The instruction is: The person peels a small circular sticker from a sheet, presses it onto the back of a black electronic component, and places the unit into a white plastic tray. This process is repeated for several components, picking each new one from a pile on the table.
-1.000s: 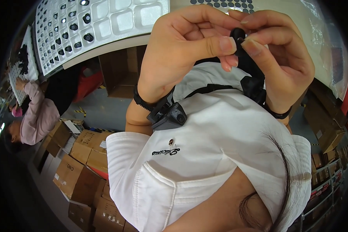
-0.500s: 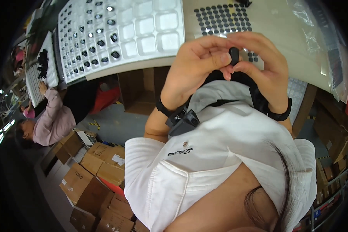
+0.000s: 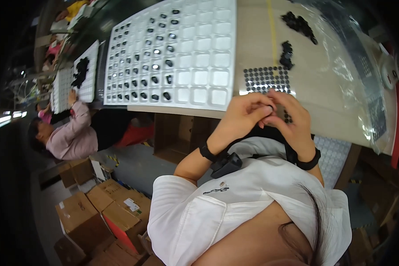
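Right of centre, a small black part (image 3: 271,107) is pinched by the left hand (image 3: 240,116); the right hand (image 3: 295,120) hides its grip. Dark script (image 3: 216,190) marks the shirt (image 3: 248,219), lower centre; the table (image 3: 328,102) edge passes behind the hands.

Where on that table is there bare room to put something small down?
Bare tabletop shows between the white tray and the yellow line, and between the black pieces and the clear plastic. It's crowded around the sheet of black dots: the pieces sit just beyond, the left hand and right hand in front.
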Demonstrator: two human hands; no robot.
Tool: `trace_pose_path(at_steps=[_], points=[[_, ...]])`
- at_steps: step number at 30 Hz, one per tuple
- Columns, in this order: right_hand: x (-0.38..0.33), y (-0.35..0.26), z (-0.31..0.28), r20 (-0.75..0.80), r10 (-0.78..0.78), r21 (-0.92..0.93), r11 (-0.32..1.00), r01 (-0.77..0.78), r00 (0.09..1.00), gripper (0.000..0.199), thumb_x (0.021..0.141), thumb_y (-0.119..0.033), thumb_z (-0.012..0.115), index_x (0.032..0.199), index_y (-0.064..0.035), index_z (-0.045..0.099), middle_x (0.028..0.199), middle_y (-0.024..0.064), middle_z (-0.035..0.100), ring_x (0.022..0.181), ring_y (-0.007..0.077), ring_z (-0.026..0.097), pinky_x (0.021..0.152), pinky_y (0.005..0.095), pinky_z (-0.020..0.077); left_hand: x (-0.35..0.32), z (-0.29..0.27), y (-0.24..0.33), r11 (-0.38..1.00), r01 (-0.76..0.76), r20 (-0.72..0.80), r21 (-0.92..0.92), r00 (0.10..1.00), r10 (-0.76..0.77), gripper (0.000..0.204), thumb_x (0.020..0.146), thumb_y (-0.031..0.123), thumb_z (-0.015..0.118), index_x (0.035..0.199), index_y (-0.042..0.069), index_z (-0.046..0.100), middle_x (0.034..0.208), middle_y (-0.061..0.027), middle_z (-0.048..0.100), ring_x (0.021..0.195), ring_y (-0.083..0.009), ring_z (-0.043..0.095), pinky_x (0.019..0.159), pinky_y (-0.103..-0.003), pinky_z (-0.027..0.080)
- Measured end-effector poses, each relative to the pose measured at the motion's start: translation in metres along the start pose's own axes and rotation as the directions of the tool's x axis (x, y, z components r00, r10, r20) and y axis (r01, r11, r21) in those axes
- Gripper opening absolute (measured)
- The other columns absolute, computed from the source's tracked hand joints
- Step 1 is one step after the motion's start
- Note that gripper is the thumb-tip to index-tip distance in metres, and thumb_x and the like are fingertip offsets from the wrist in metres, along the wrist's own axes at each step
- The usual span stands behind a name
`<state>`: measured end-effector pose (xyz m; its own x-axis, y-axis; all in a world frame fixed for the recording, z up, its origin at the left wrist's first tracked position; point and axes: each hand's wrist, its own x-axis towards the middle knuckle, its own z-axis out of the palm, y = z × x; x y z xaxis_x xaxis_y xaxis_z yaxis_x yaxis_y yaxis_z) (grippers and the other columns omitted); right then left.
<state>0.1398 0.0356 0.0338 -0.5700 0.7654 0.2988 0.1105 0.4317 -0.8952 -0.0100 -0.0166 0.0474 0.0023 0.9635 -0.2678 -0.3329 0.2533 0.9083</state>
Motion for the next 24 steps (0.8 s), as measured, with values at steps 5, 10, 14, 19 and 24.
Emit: trace_pose_path(at_steps=[5,10,14,19,24], points=[[-0.008,0.015,-0.009,-0.063,0.178,0.184,0.969,-0.164,0.982,0.038,0.073,0.001,0.056,0.11,-0.0004,0.051,0.103,0.013,0.055,0.09,0.0205,0.056,0.079,0.0278,0.0426,0.024,-0.001,0.028,0.781,-0.084,-0.004,0.619,0.994,0.11,0.016,0.08,0.0,0.051,0.095,-0.001,0.055,0.079,-0.0074,0.059,0.066,-0.0114,0.056,0.054,-0.021,0.045],[-0.013,0.025,-0.012,-0.01,0.206,0.04,0.978,-0.206,0.978,0.031,0.075,0.001,0.053,0.106,-0.001,0.052,0.107,0.0132,0.054,0.097,0.0235,0.053,0.085,0.0316,0.0396,0.051,-0.001,0.037,0.535,-0.443,0.071,0.719,0.813,0.578,0.017,0.078,0.0,0.052,0.094,0.001,0.057,0.082,-0.0071,0.059,0.07,-0.0128,0.058,0.059,-0.021,0.047],[-0.016,0.031,-0.011,0.056,0.033,-0.209,0.978,-0.021,0.998,0.026,0.076,0.002,0.052,0.101,-0.0007,0.054,0.108,0.0122,0.054,0.101,0.0251,0.051,0.089,0.0336,0.0367,0.049,-0.03,0.076,0.538,-0.389,0.073,0.748,0.854,0.515,0.019,0.077,0.004,0.055,0.096,0.003,0.058,0.086,-0.0056,0.06,0.073,-0.0126,0.059,0.063,-0.023,0.048],[-0.018,0.037,-0.009,0.026,0.04,-0.201,0.979,-0.034,0.999,0.019,0.076,0.003,0.051,0.093,-0.0001,0.057,0.103,0.0112,0.057,0.101,0.0255,0.051,0.09,0.0343,0.036,0.063,-0.153,0.138,0.362,0.029,-0.195,0.932,0.882,0.43,0.02,0.076,0.017,0.06,0.091,0.004,0.062,0.08,-0.0035,0.063,0.068,-0.0105,0.058,0.059,-0.021,0.045],[-0.016,0.038,-0.005,-0.018,0.078,-0.163,0.983,-0.08,0.997,0.015,0.076,0.003,0.051,0.089,0.0003,0.059,0.096,0.0107,0.059,0.099,0.025,0.052,0.089,0.0342,0.0369,0.105,-0.272,0.158,0.219,0.265,-0.34,0.939,0.817,0.466,0.027,0.071,0.029,0.062,0.082,0.004,0.064,0.072,-0.0049,0.063,0.061,-0.0136,0.057,0.054,-0.024,0.045]])
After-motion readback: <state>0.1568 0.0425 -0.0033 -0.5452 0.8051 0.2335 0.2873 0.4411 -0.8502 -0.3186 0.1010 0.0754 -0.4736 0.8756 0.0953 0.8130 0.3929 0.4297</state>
